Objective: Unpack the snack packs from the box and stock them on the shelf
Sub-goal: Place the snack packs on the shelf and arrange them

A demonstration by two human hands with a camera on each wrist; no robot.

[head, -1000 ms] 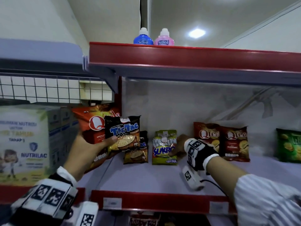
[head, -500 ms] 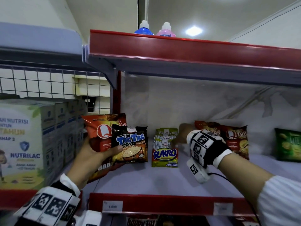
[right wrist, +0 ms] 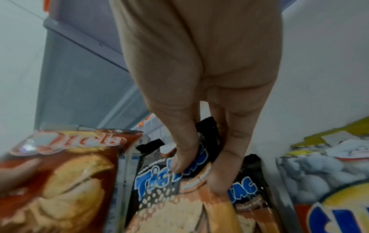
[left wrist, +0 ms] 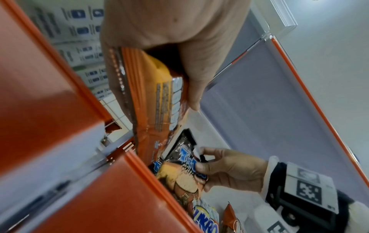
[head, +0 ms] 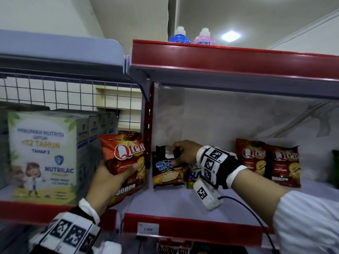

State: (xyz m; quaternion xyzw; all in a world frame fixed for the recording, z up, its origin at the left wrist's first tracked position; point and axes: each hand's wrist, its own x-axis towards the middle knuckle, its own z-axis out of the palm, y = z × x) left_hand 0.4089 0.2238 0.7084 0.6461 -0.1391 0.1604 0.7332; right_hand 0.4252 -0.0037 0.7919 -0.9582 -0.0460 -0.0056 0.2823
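Note:
My left hand (head: 113,177) grips a red Qtela pack (head: 126,158) by its lower half and holds it upright at the left end of the shelf (head: 201,227). In the left wrist view the same Qtela pack (left wrist: 155,102) runs down from my palm. My right hand (head: 177,154) pinches the top of a black Tic Tac pack (head: 167,173), thumb in front and fingers behind, as the right wrist view shows on that Tic Tac pack (right wrist: 159,182). It stands on the shelf just right of the Qtela pack. A second Tic Tac pack (right wrist: 247,187) is behind it. The box is out of view.
A Sukro pack (head: 194,177) stands half hidden behind my right wrist. Two more Qtela packs (head: 266,162) and a green pack (head: 335,167) stand further right. Nutrilac boxes (head: 44,154) fill the left bay. Two bottles (head: 190,36) sit on the top shelf.
My left hand held the Qtela and Tic Tac packs together. My right hand has left the Sukro pack and taken the Tic Tac pack, which now stands on the shelf.

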